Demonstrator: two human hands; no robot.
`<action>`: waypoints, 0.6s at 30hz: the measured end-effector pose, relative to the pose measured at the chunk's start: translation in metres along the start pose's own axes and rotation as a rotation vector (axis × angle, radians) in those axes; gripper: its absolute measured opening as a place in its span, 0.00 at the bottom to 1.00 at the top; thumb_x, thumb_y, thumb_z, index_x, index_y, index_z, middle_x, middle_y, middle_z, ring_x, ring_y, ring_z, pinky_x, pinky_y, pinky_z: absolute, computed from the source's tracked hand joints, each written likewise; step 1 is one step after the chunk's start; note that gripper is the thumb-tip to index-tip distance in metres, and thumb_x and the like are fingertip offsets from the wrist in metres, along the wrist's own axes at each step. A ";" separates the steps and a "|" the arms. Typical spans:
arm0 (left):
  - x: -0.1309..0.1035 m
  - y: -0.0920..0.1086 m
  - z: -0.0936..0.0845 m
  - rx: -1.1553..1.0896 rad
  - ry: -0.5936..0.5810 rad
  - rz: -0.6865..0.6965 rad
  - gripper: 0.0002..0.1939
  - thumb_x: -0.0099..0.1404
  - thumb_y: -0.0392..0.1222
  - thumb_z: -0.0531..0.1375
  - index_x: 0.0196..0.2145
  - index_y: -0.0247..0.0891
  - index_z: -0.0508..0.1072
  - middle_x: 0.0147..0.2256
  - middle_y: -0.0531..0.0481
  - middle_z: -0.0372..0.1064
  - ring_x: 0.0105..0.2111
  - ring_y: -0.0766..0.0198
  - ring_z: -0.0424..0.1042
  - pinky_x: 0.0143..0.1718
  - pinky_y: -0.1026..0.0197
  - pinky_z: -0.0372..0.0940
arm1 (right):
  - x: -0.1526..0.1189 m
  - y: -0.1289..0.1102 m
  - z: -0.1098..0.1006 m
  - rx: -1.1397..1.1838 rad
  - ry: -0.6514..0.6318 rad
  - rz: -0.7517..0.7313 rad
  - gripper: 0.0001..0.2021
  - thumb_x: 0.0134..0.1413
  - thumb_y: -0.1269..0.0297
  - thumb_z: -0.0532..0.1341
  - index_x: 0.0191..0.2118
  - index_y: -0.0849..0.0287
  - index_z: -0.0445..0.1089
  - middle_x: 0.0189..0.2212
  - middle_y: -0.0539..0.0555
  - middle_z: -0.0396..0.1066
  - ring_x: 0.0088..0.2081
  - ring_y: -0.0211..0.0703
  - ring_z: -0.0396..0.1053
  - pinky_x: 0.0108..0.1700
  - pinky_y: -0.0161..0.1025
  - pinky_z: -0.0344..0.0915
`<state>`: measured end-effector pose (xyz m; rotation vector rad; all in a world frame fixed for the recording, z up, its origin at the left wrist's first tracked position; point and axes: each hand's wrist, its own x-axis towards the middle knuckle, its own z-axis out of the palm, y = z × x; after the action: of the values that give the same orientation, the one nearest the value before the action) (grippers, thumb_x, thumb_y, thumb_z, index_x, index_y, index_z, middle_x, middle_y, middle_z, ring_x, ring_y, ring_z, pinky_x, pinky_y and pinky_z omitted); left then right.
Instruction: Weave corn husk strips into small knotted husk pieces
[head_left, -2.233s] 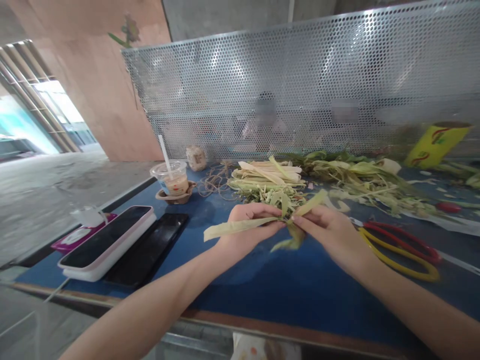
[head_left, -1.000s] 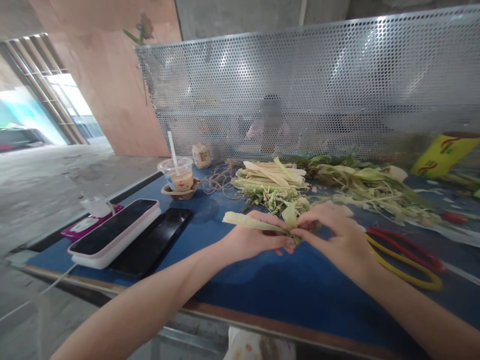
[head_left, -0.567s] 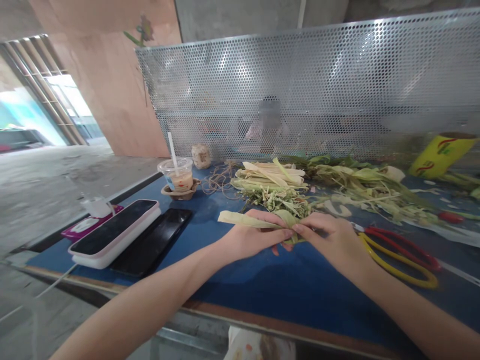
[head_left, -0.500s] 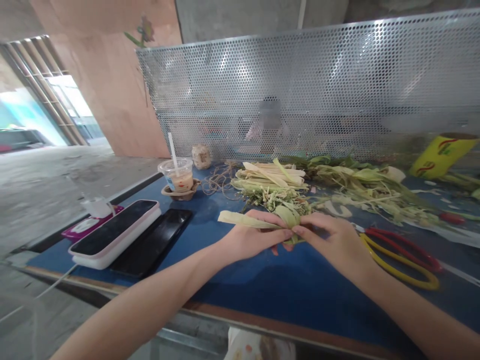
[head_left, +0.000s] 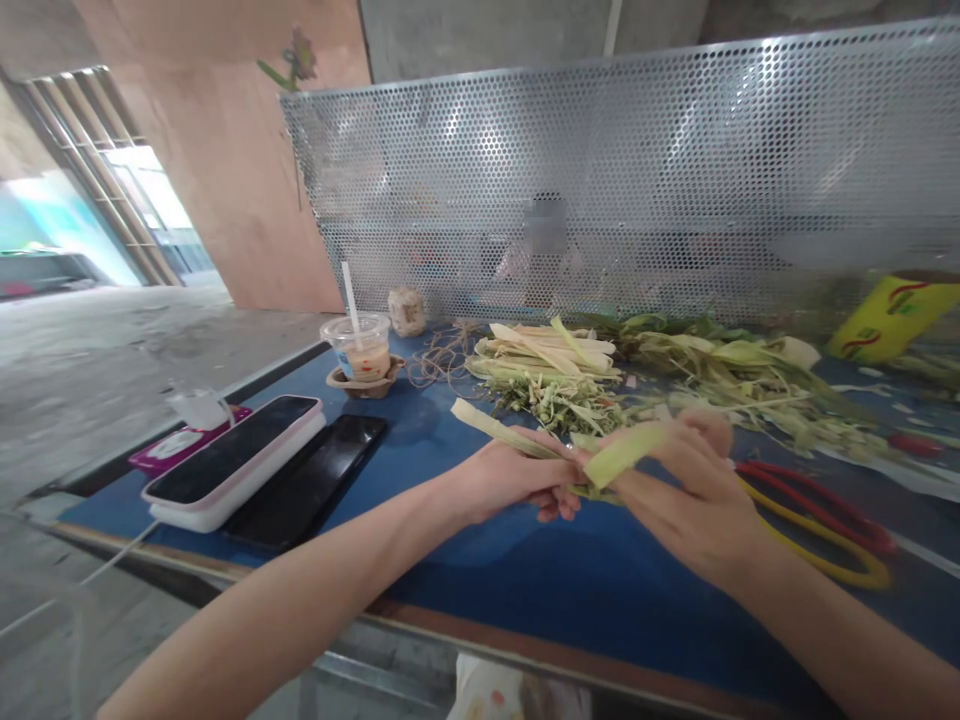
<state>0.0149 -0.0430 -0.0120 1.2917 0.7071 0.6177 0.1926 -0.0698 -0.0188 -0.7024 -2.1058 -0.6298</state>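
Note:
Over the blue tabletop (head_left: 525,570), my left hand (head_left: 514,475) is closed, pinching a folded corn husk (head_left: 487,425) whose pale end sticks out to the left. My right hand (head_left: 697,495), slightly blurred, grips a broad green-yellow strip (head_left: 626,453) of husk between thumb and fingers. The strip bends up and across the front of my right fingers. Where both hands meet, the fingers partly hide the husk. Just behind them lie a stack of flat husks (head_left: 536,350) and a heap of small green trimmings (head_left: 562,398).
Scissors with red and yellow handles (head_left: 825,520) lie beside my right wrist. More loose husks (head_left: 735,365) spread at the back right near a yellow roll (head_left: 892,315). At left are a drink cup (head_left: 361,350), twine (head_left: 442,360), a black phone (head_left: 307,480) and a white-and-pink device (head_left: 232,460). A perforated metal panel (head_left: 637,150) stands behind.
My right hand has moved right and up from my left hand, drawing a husk strip out with it. The left end of the husk now tilts upward more.

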 end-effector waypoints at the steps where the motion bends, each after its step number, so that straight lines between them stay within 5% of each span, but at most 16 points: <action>1: 0.000 -0.001 0.000 0.012 -0.010 0.003 0.09 0.47 0.39 0.61 0.17 0.31 0.68 0.14 0.53 0.64 0.13 0.73 0.62 0.14 0.69 0.54 | -0.001 0.001 0.001 0.067 -0.060 -0.027 0.11 0.57 0.71 0.53 0.40 0.49 0.69 0.32 0.50 0.72 0.34 0.39 0.68 0.37 0.41 0.57; 5: 0.000 -0.004 -0.001 0.051 -0.048 -0.014 0.08 0.47 0.38 0.62 0.17 0.32 0.67 0.15 0.54 0.64 0.16 0.72 0.63 0.16 0.69 0.55 | -0.005 0.006 0.006 0.244 -0.281 -0.010 0.15 0.60 0.69 0.48 0.47 0.49 0.66 0.36 0.50 0.71 0.37 0.39 0.67 0.37 0.40 0.58; 13: -0.007 0.005 0.000 0.061 -0.092 0.049 0.13 0.48 0.44 0.65 0.29 0.33 0.72 0.21 0.56 0.63 0.20 0.75 0.59 0.21 0.69 0.56 | -0.001 0.008 0.002 0.181 -0.255 0.023 0.15 0.60 0.68 0.48 0.48 0.49 0.66 0.33 0.52 0.67 0.32 0.38 0.62 0.37 0.42 0.55; 18: -0.005 0.000 -0.001 0.092 0.010 0.046 0.16 0.52 0.51 0.61 0.28 0.33 0.72 0.21 0.56 0.61 0.22 0.75 0.59 0.25 0.70 0.58 | -0.002 0.010 0.003 0.187 -0.204 0.076 0.11 0.58 0.70 0.51 0.38 0.51 0.70 0.34 0.53 0.67 0.32 0.39 0.62 0.36 0.43 0.57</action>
<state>0.0112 -0.0463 -0.0110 1.3943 0.7222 0.6354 0.1990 -0.0615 -0.0203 -0.7635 -2.2770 -0.3251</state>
